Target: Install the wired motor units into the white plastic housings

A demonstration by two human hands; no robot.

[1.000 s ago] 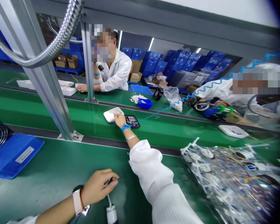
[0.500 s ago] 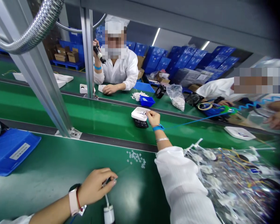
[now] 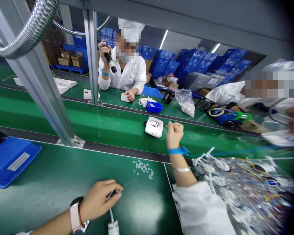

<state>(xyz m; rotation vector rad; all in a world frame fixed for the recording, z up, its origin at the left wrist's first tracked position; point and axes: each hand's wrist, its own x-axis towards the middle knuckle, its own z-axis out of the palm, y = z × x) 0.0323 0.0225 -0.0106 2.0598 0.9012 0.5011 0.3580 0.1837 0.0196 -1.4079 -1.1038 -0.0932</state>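
Note:
My right hand (image 3: 175,133) is over the green belt, thumb and loosely curled fingers apart, with nothing seen in it. Just left of it a white plastic housing (image 3: 154,126) lies open side up. A small white and blue part sits inside, and thin yellowish wires trail toward my hand. A dark object under the housing is mostly hidden. Low on the near table, my left hand (image 3: 101,199) has its fingers closed round a dark, thin item, largely covered. Below those fingers stands a white cylinder (image 3: 113,227) with a pale stem. Small clear rings (image 3: 143,168) lie scattered between my hands.
A heap of bagged wired parts (image 3: 250,186) fills the right side. At left are a metal post (image 3: 41,71) and a blue bin (image 3: 14,163). Across the belt, a co-worker (image 3: 124,71) holds a power screwdriver (image 3: 110,62); a blue tray (image 3: 154,107) is nearby.
My right hand has let go of the white housing and drawn back to the right. The housing has shifted right and turned. My left hand stays nearly still. The co-worker's screwdriver has moved.

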